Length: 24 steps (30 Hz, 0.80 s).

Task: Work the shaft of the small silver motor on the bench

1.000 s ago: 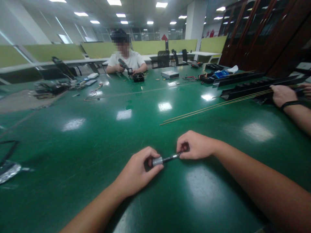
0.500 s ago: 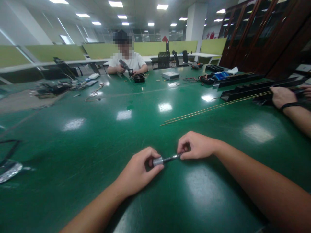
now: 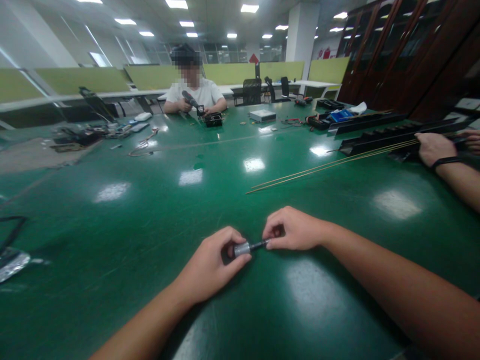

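Observation:
My left hand [image 3: 213,260] is closed around a small silver cylinder [image 3: 242,249], gripping it between thumb and fingers. A thin dark shaft [image 3: 257,245] sticks out of the cylinder's right end. At the far end of this shaft, the thumb and fingertips of my right hand [image 3: 294,230] are pinched together on it. What else the right fingers cover is hidden. Both hands are low over the green table [image 3: 168,200], and the piece lies nearly level between them.
Two long thin rods [image 3: 318,169] reach in from the right, by another person's hand [image 3: 437,148]. Black metal channels [image 3: 375,142] lie behind them. Across the table a person [image 3: 195,95] holds a power tool over a black part. Electronics [image 3: 80,136] clutter the far left.
My right hand has slid left along the shaft, closer to the cylinder, covering the shiny section that showed before. My left hand keeps its grip on the cylinder.

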Available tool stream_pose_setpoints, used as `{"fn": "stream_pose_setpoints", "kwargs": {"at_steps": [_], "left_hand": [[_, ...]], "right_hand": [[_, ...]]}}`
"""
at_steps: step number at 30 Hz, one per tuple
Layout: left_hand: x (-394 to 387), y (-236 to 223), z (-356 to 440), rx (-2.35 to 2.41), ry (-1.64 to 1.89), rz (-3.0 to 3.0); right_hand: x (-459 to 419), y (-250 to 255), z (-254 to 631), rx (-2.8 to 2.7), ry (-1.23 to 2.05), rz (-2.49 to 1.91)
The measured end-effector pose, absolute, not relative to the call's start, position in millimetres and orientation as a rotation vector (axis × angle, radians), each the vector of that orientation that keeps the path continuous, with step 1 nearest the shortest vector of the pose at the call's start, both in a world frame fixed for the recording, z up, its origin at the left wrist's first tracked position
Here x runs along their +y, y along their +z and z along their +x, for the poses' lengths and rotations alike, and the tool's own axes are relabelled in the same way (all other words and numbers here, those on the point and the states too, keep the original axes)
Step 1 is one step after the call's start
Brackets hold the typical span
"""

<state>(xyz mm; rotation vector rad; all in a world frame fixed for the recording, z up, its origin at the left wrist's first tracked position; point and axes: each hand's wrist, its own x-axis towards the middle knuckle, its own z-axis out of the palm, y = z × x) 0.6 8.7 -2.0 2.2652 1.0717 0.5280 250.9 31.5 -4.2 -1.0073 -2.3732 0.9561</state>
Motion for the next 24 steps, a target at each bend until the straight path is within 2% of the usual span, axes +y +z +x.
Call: {"fn": "stream_pose_setpoints", "kwargs": {"at_steps": [7,24], "left_hand": [[10,-7,0,1.087,0.573,2.298],[11,-3,1,1.067,0.521,2.274]], "right_hand": [[24,-17,221,-2.385,0.636,-0.894],[23,-17,227,-2.402,0.614,-0.86]]}}
